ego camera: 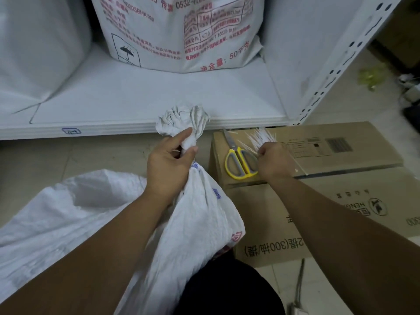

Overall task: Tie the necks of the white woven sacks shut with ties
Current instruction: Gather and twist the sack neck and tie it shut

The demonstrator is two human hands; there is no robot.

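The gathered neck of a white woven sack (193,201) is gripped in the closed left hand (169,162), in front of the shelf edge (91,130). White ties (261,137) are pinched by the right hand (273,161) on a cardboard box (341,155), beside yellow-handled scissors (238,160)

Big printed sack (181,32) on the shelf has red "50" near its bottom edge and "0532-" up top. Cardboard box (318,214) front reads "(300" upside down, plus a partial "HENG" logo.
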